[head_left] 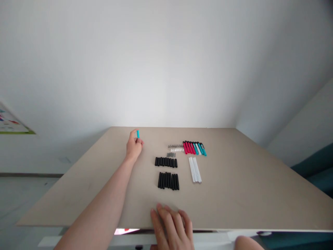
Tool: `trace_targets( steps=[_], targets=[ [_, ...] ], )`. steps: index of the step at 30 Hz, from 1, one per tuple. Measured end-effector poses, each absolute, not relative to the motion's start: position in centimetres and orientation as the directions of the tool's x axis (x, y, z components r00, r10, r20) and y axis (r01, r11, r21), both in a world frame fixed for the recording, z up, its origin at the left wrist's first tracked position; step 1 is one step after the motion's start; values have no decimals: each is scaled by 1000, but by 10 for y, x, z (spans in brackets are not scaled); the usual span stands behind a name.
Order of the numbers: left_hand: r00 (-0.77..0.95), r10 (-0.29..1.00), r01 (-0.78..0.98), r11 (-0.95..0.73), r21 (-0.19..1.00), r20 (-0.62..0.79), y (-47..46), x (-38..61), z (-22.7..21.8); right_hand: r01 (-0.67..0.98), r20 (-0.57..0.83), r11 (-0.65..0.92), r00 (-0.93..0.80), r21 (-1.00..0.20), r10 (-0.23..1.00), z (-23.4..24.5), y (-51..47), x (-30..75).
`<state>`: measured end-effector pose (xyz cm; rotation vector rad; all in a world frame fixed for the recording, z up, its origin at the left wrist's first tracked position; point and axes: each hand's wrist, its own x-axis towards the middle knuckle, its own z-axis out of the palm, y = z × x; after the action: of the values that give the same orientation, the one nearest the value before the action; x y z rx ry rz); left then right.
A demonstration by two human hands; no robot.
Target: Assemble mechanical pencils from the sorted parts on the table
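At the far left of the table, my left hand pinches a short cyan tube, held upright between thumb and finger; it looks like a pen part. My right hand lies with fingers stretched over the table's front edge, holding nothing. Beyond its fingertips are two rows of black tubes, a nearer longer row and a farther shorter row. Behind these lie small dark pieces, small white pieces and metal springs. Pink, white and teal pen barrels sit to their right.
Several thin white sticks, like pen refills, lie right of the black tubes. The beige table meets a pale wall at its back edge. Dark teal fabric hangs at the right, and a poster is on the left wall.
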<state>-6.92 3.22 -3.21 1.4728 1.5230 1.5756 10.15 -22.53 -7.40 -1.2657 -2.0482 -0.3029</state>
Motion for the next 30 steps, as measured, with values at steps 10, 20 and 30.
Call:
trace_targets(
  steps=[10,20,30],
  targets=[
    [-189,904,289,-323,901,384,26,-65,-24,610,538,680,-441,-407,718,4,-170,138],
    [215,837,342,-548,764,504,10,-43,-10,656,714,694,-331,-295,617,16,-36,199],
    [267,795,288,-605,742,544,-1,-34,0,662,691,602,-172,-447,702,18,-33,215]
  ],
)
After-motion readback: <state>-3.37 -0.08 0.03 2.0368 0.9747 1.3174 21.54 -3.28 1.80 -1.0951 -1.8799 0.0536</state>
